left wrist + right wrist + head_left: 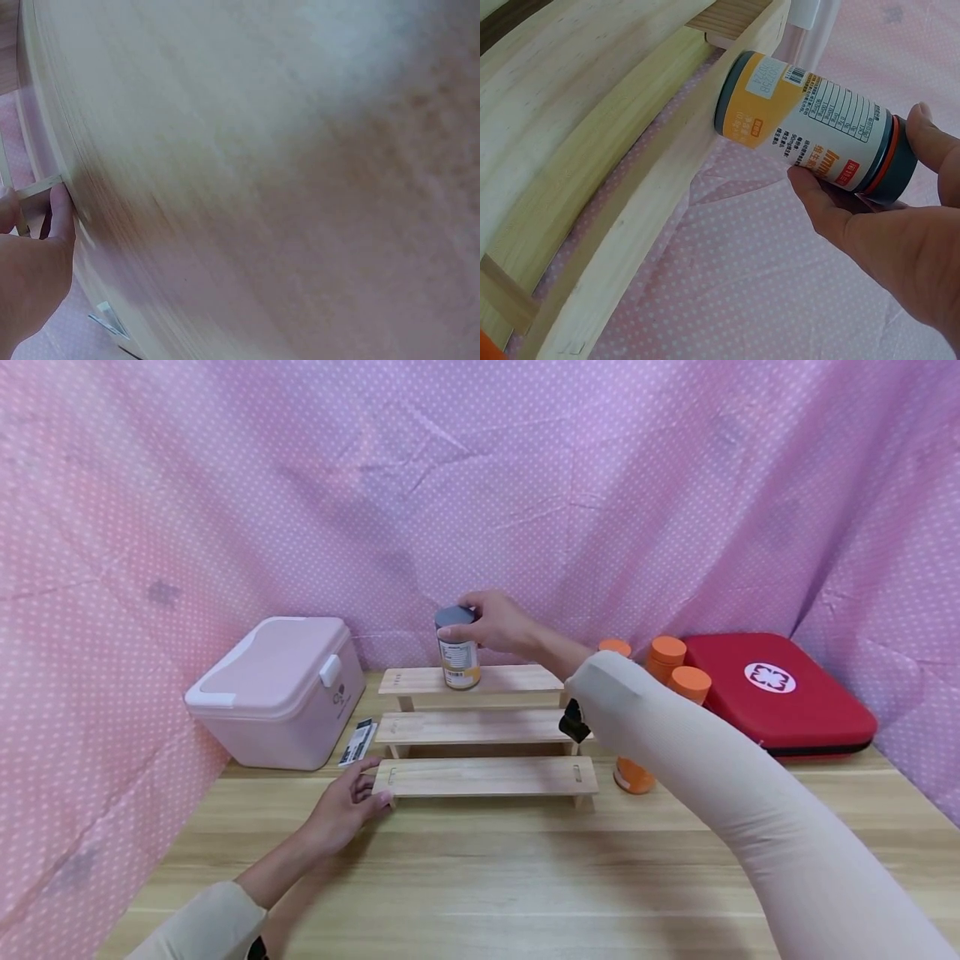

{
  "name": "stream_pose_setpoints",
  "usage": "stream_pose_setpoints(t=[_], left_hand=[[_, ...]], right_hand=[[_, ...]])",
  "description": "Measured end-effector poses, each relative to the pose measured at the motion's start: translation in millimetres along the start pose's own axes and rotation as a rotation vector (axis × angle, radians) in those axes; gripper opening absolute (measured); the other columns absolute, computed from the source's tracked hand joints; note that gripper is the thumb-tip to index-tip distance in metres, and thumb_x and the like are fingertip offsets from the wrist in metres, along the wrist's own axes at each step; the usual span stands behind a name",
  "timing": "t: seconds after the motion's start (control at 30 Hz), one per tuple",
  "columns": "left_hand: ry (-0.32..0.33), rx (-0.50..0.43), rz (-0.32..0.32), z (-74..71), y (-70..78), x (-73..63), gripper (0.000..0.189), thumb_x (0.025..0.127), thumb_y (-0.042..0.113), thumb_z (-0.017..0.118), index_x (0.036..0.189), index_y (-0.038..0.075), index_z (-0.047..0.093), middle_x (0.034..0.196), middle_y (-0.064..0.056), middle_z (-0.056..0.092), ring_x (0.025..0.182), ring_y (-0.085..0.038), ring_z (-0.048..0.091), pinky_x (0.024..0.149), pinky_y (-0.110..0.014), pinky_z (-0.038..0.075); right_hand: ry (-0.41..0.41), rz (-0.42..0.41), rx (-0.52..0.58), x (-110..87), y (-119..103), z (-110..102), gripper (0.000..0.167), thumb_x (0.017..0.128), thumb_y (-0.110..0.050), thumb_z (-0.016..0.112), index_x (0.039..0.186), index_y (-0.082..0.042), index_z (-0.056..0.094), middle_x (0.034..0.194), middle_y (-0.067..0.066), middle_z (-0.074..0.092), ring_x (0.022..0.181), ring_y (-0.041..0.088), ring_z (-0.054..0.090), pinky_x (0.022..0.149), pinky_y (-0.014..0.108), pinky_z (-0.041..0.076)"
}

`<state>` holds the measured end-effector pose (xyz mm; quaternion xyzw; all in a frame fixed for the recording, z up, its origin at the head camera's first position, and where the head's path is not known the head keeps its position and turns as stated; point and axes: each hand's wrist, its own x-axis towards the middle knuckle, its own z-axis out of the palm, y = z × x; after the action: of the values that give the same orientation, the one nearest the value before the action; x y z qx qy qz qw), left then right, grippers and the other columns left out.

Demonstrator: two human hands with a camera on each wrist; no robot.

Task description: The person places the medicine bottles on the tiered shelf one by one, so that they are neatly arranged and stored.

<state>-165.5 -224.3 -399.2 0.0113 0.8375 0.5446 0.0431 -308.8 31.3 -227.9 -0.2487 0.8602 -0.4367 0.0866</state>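
My right hand [495,625] grips a supplement bottle [460,662] near its dark lid. White and yellow labelling with printed text covers the bottle, plain in the right wrist view, where thumb and fingers [821,201] lie around its top end. Its base is right at the top board of a three-step wooden rack [510,678]. At the rack's lowest step, my left hand [345,806] pinches the left end, thumb at the front and fingers at the side. In the left wrist view, that hand [37,277] shows at the left edge, holding the wooden end.
Left of the rack stands a pale pink lidded box [277,693], with a small flat packet [358,742] between them. Several orange-capped bottles [667,652] stand at the right, partly behind my right arm. A red first-aid case [780,693] lies beyond them. Pink dotted cloth [480,485] hangs behind.
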Motion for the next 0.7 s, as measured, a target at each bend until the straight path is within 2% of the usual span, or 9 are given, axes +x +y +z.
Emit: stream_pose_setpoints(t=[0.27,0.4,0.5,0.7], left_hand=[[-0.007,-0.015,0.002,-0.6,-0.2,2.2,0.058,0.091,-0.008,0.058,0.142,-0.005,0.032,0.114,-0.025,0.062,0.097,-0.025,0.062,0.079,-0.025,0.059],[-0.009,-0.014,0.004,-1.2,-1.0,2.3,0.058,0.091,-0.008,0.059,0.142,-0.005,0.032,0.11,-0.022,0.063,0.091,-0.02,0.061,0.077,-0.024,0.059],[-0.009,-0.006,0.001,-2.0,-1.8,1.8,0.059,0.091,-0.007,0.059,0.142,-0.005,0.032,0.107,-0.02,0.063,0.09,-0.019,0.06,0.076,-0.023,0.059],[-0.013,-0.024,0.003,-2.7,0.0,3.0,0.058,0.09,-0.009,0.058,0.142,-0.006,0.032,0.111,-0.023,0.063,0.095,-0.023,0.061,0.079,-0.026,0.059]], right_hand=[[0.004,0.032,0.019,1.1,0.1,-0.5,0.048,0.089,-0.032,0.07,0.128,-0.007,0.054,0.116,0.009,0.06,0.104,0.023,0.056,0.091,0.039,0.054],[-0.018,0.047,0.0,-1.4,-2.5,-4.7,0.067,0.088,-0.036,0.07,0.141,-0.007,0.042,0.132,0.014,0.053,0.118,0.026,0.051,0.1,0.041,0.049],[-0.036,0.047,-0.029,-7.9,-6.0,-15.3,0.081,0.087,-0.04,0.071,0.149,-0.009,0.03,0.143,0.015,0.043,0.127,0.028,0.045,0.106,0.043,0.043],[-0.026,-0.01,-0.137,-37.4,-9.9,-47.0,0.084,0.087,-0.036,0.071,0.152,-0.01,0.023,0.149,0.017,0.036,0.133,0.031,0.039,0.108,0.047,0.041]])
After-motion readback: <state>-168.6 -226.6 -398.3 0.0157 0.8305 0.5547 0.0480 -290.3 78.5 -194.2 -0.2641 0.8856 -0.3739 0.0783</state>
